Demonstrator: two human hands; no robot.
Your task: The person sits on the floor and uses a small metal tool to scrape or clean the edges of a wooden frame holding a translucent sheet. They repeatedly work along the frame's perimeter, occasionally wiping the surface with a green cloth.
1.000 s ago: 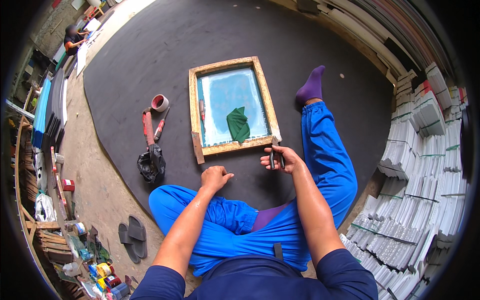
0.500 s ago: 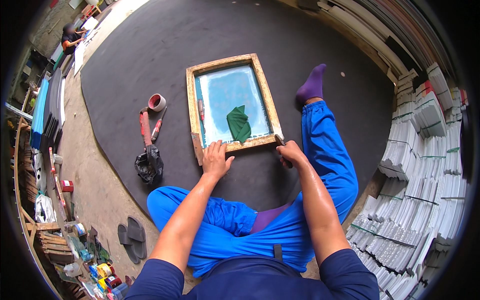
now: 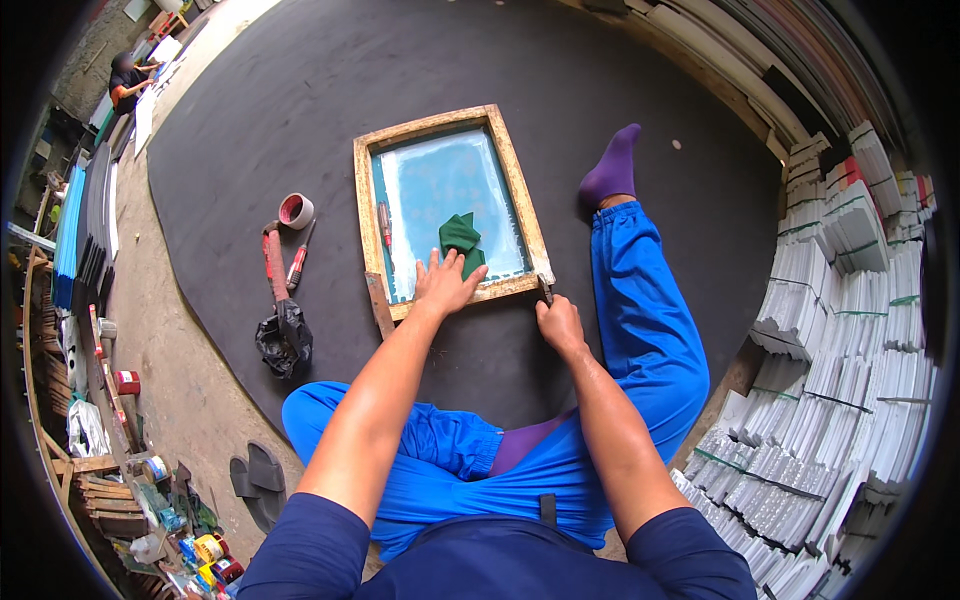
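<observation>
A screen-printing frame (image 3: pixel 366 215) with worn wooden sides and blue mesh lies flat before me. On its near part rests a crumpled green cloth (image 3: pixel 458 233). My left hand (image 3: pixel 447 287) reaches over the near wooden side with fingers spread, its fingertips at the lower part of the cloth. A slim red-and-white tool (image 3: pixel 385 226) lies inside along the left side. My right hand (image 3: pixel 560 324) is closed round a dark-handled tool (image 3: pixel 545 288), whose tip meets the frame's near right corner; the fist hides most of its handle.
Left of the frame lie a tape roll (image 3: pixel 296 211), a red-handled screwdriver (image 3: pixel 298 268), and a long tool with black plastic (image 3: pixel 284 340) round one end. Bundled white sheets (image 3: pixel 780 450) are stacked at right. Sandals (image 3: pixel 258 485) and paint cans stand left; another person (image 3: pixel 128 82) sits far left.
My left hand has moved from the frame's near left edge right and forward, onto the green cloth. The cloth's shape has shifted. My right hand stays at the near right corner with its tool.
</observation>
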